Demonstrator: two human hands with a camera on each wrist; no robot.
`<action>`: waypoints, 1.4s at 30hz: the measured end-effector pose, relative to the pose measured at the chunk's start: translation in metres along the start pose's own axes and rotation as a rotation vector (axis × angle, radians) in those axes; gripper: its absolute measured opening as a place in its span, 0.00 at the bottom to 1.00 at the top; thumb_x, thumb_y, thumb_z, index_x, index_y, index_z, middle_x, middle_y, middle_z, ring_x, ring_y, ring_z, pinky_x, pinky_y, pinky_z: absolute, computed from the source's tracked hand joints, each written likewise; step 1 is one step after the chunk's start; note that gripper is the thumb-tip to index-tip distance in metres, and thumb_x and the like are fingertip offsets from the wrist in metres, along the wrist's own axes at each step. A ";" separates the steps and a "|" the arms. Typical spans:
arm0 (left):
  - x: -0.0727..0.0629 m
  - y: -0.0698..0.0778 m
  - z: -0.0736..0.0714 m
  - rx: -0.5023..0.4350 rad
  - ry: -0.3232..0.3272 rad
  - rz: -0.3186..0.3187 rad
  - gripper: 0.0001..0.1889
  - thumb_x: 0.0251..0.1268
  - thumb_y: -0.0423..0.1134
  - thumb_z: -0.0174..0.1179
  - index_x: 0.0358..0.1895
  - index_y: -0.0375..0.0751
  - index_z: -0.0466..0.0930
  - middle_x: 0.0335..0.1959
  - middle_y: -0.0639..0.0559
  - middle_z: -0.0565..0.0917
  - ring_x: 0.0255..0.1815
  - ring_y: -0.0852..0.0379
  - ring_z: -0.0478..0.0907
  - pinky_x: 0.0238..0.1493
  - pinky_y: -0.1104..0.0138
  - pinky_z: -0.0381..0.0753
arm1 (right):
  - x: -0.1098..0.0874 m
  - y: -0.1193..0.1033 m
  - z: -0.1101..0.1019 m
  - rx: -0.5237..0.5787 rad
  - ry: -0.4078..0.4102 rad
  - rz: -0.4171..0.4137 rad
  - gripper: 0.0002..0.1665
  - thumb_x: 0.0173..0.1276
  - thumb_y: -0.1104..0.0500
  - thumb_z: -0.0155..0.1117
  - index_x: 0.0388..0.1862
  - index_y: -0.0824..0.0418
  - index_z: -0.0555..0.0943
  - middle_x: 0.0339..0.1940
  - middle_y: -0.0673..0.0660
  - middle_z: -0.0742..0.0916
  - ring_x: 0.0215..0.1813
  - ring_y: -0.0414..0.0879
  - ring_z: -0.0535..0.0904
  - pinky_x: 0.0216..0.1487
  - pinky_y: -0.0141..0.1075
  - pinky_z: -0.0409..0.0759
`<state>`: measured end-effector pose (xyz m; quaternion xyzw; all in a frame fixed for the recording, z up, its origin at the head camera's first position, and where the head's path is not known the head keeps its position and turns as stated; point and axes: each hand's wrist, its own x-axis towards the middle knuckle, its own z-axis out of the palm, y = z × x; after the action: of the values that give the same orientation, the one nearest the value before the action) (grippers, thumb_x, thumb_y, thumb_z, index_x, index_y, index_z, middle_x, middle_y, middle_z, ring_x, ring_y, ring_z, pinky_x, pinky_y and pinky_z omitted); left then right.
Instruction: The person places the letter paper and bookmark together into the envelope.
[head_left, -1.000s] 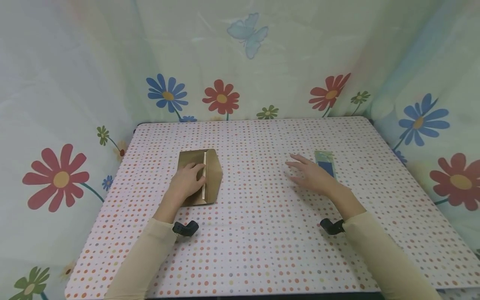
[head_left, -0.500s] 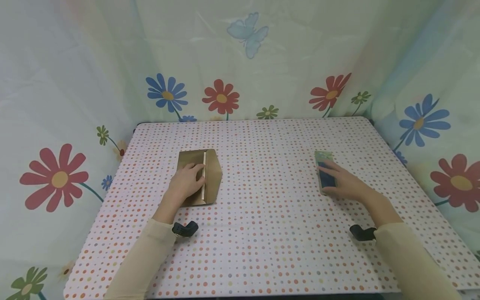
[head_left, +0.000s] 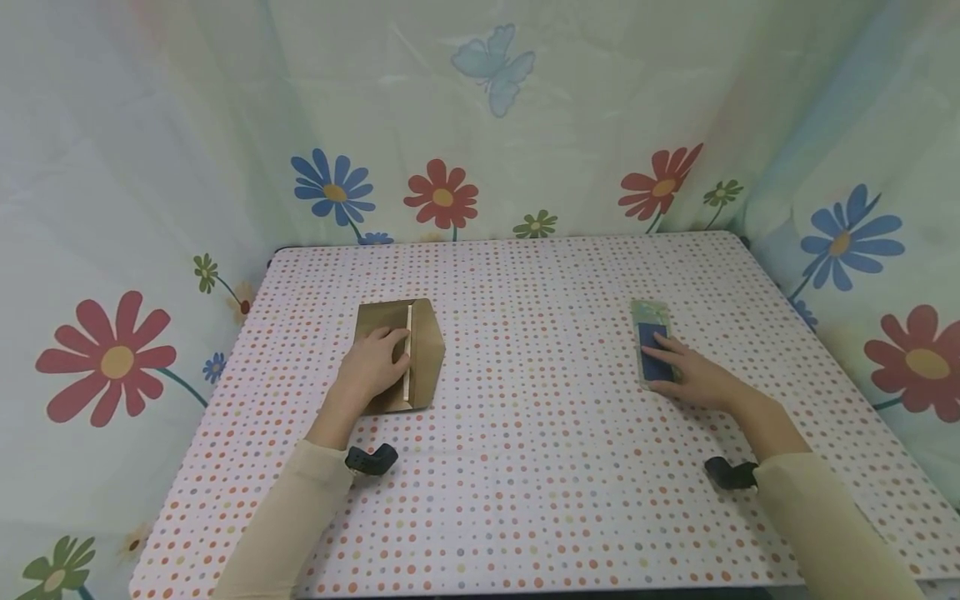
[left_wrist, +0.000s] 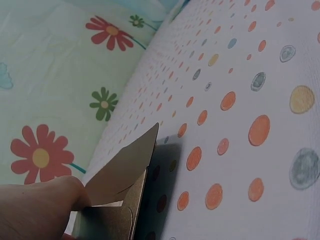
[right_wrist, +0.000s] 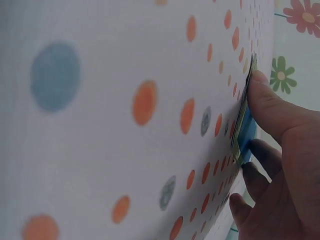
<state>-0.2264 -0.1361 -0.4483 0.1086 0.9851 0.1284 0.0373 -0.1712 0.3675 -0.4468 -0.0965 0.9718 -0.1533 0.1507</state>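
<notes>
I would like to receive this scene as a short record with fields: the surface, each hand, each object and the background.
Surface: white cloth with coloured dots
Left hand: on the envelope, fingertips at its opening
Right hand: touching the flat item
Envelope: brown; flap unfolded, pointing toward the right-hand side
Flat item: green and blue; exact kind unclear
Wrists: a black device at each
Background: pale curtain with printed flowers and a butterfly

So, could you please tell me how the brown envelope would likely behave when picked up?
The brown envelope looks thin-walled, so it is probably light. Its flap stands out fairly straight without sagging, suggesting some stiffness. Lying broad side down, it seems unlikely to roll.
</notes>
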 end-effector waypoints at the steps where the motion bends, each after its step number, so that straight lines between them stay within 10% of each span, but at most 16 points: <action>1: 0.000 0.000 0.000 0.000 -0.001 -0.002 0.26 0.67 0.50 0.48 0.69 0.53 0.66 0.69 0.41 0.67 0.66 0.33 0.66 0.57 0.41 0.73 | 0.001 0.000 0.000 -0.002 0.002 0.008 0.45 0.65 0.42 0.60 0.72 0.65 0.59 0.75 0.73 0.52 0.72 0.75 0.46 0.67 0.69 0.47; 17: 0.000 0.001 0.002 0.006 0.012 -0.006 0.26 0.67 0.50 0.48 0.68 0.53 0.67 0.68 0.42 0.68 0.66 0.33 0.66 0.57 0.42 0.74 | -0.005 0.006 -0.001 0.023 0.012 0.134 0.64 0.56 0.30 0.61 0.75 0.69 0.47 0.73 0.79 0.47 0.71 0.77 0.45 0.65 0.70 0.47; 42: -0.001 0.003 0.002 0.019 0.026 -0.018 0.26 0.66 0.50 0.49 0.67 0.54 0.69 0.68 0.42 0.69 0.65 0.32 0.67 0.55 0.41 0.75 | -0.005 -0.004 -0.001 0.043 0.031 0.102 0.57 0.60 0.39 0.64 0.73 0.74 0.52 0.71 0.80 0.52 0.70 0.77 0.47 0.66 0.69 0.51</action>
<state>-0.2241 -0.1333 -0.4492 0.0984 0.9876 0.1202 0.0246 -0.1667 0.3650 -0.4435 -0.0411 0.9742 -0.1677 0.1451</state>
